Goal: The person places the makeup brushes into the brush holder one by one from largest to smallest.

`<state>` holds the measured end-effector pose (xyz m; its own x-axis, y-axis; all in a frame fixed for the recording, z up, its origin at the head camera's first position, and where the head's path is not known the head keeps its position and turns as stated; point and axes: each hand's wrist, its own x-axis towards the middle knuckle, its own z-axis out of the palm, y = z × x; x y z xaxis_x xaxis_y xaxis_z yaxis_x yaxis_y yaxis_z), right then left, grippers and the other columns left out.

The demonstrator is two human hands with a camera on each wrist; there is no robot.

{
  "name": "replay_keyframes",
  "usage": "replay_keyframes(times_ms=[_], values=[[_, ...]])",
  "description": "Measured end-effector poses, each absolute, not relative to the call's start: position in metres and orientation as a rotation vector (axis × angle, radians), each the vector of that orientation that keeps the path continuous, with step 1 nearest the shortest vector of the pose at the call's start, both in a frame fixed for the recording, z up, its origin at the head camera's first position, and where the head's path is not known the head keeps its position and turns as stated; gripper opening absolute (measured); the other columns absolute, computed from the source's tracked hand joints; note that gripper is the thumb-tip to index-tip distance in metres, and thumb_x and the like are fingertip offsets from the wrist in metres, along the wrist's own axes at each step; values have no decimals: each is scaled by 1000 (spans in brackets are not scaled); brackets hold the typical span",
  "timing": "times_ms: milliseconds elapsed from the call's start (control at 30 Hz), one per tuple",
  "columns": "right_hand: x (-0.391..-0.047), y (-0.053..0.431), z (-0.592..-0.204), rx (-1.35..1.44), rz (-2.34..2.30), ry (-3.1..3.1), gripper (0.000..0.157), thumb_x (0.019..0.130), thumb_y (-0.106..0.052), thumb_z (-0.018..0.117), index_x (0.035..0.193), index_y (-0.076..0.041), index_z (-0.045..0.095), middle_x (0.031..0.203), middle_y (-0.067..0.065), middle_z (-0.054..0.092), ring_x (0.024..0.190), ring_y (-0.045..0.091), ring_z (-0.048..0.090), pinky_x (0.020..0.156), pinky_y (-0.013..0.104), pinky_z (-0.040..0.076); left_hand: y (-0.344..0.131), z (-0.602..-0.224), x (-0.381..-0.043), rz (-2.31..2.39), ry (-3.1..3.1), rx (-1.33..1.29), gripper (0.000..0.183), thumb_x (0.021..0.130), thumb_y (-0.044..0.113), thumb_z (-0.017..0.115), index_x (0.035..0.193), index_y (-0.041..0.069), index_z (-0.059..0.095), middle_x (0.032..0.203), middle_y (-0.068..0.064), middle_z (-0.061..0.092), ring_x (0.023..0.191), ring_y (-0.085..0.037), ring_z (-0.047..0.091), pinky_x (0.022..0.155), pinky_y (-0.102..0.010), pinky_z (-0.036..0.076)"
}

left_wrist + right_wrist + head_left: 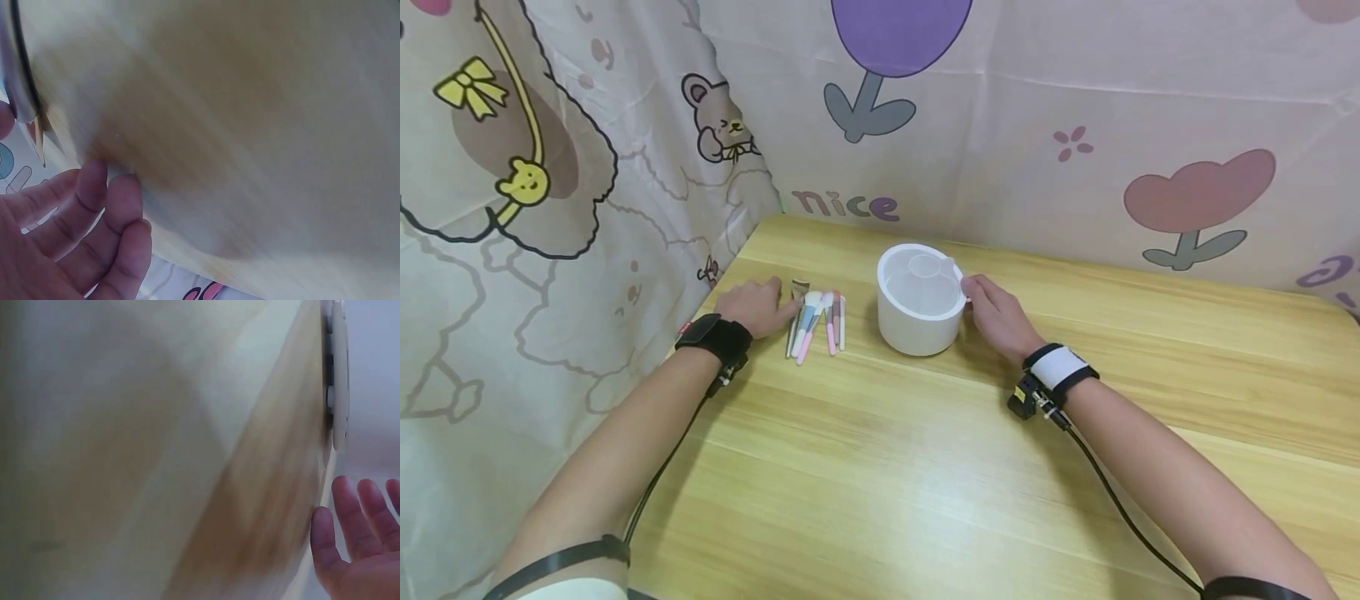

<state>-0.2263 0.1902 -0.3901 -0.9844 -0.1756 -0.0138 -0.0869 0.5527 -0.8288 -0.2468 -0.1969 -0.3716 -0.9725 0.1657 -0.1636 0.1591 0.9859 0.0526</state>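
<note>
Pale cartoon-printed cloth [1030, 100] hangs at far side & on L; head view gives whole layout, wrist views only close-ups. Light yellow wood-grain surface [880, 467] carries everything. White round open-topped container [917, 333] is on it, nr far edge, approx upright: mouth faces up, axis abt vertical. Pale dividers & a round section inside it show in head view only. R wrist view has instead a thin white edge [341, 387] w/ small nubs, close up, above fingertips.

R hand [1000, 317] touches container's R side at rim; its fingers are nearly straight, slightly spread per R wrist view. L hand [752, 310] is beside slim makeup brushes w/ pink, white, blue & brown parts [805, 321], forefinger reaching to their far ends; other fingers loosely bent, gaps btwn some, clearer in L wrist view, which also shows a shiny dark-edged strip [22, 69] by a fingertip.

Brushes lie in a group btwn L hand & container, heads away from person, handles toward; long axes run near-to-far, some slanted & overlapping.
</note>
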Motion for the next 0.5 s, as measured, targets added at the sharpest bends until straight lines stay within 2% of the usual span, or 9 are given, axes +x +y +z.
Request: replay_keyframes(times_ms=[100,200,400,500], values=[[-224,190,-389,-194,-1465,2639,67,95,-68,22,129,-17,50,132,7,54,120,27,51,101,49,39,-197,-371,-246,76,2967,244,66,96,57,37,130,3,48,92,-21,62,73,-34,58,54,-44,46],[-220,187,-387,-145,-1539,2586,69,94,-69,26,133,-16,48,134,7,52,118,28,52,101,49,39,-197,-371,-246,83,2977,245,63,96,57,37,127,3,49,94,-21,62,74,-35,59,56,-45,47],[-215,180,-388,-123,-1635,2543,58,96,-53,43,137,-12,43,133,9,50,121,26,47,104,46,35,-197,-374,-245,87,2995,243,61,96,56,37,124,3,50,93,-21,62,74,-35,59,57,-45,47],[-214,178,-389,-115,-1672,2509,58,95,-51,45,137,-11,41,135,9,48,122,25,46,106,45,33,-198,-376,-245,97,3004,239,60,96,56,37,123,4,51,94,-21,63,75,-35,59,58,-45,47]])
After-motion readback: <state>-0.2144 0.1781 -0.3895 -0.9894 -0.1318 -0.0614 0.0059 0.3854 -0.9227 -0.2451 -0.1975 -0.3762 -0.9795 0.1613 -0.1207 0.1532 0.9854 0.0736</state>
